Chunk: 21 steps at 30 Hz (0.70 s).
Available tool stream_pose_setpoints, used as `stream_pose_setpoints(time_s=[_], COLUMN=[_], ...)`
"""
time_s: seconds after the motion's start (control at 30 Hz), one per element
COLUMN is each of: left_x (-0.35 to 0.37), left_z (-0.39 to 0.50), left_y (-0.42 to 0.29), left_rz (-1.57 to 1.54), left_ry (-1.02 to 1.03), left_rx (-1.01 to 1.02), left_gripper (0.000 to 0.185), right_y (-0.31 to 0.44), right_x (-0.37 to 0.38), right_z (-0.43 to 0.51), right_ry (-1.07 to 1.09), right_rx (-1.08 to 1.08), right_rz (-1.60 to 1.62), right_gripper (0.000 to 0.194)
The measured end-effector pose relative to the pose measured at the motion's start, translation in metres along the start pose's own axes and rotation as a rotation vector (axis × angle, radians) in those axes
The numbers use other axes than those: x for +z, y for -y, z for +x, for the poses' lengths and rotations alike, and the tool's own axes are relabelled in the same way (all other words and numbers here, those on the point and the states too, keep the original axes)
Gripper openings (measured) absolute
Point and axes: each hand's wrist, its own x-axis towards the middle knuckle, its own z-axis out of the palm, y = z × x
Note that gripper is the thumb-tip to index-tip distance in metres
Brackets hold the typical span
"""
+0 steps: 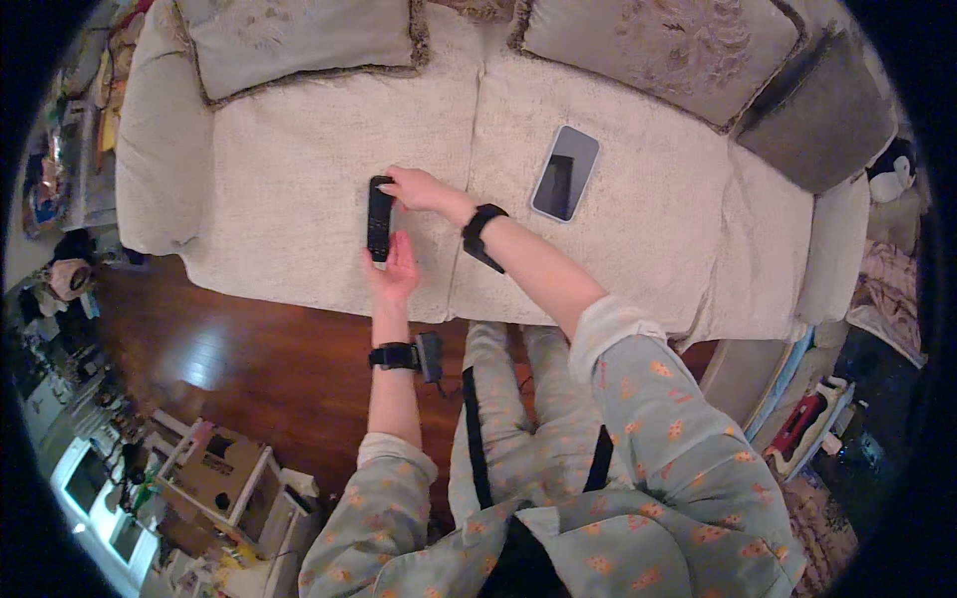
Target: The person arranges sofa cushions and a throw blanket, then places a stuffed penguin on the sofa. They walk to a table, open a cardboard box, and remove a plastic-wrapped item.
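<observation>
A slim black remote control (380,220) is held lengthwise over the seat of a cream fabric sofa (299,164). My right hand (419,190) grips its far end, the thumb lying on the button face. At the near end my left hand (394,275) is palm up, with the lower tip of the remote between thumb and fingers. To the right, a tablet (566,173) with a pale rim and dark screen lies flat on the other seat cushion. Both wrists wear black straps, and a small dark box sits on the left one.
Fringed cushions (306,34) and a plain grey cushion (819,119) rest along the sofa back. Behind the left arm is a wooden floor (284,366). A cardboard box (217,467) stands lower left. A penguin plush (891,173) sits beyond the right armrest.
</observation>
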Motion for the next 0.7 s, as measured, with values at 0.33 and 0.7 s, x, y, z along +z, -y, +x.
stream_pose_setpoints(time_s=[0.33, 0.7], left_x=[0.016, -0.088], left_z=[-0.016, -0.098], left_y=[0.019, 0.098], left_rz=[0.256, 0.867], left_ry=[-0.055, -0.120], left_rx=[-0.039, -0.145], left_gripper=[0.079, 0.042], right_y=[-0.004, -0.089], right_x=[-0.021, -0.081], right_z=[-0.041, -0.131], right_ry=[-0.473, -1.040], right_rx=[0.031, 0.732], right_rz=[-0.451, -0.430], right_gripper=[0.044, 0.106])
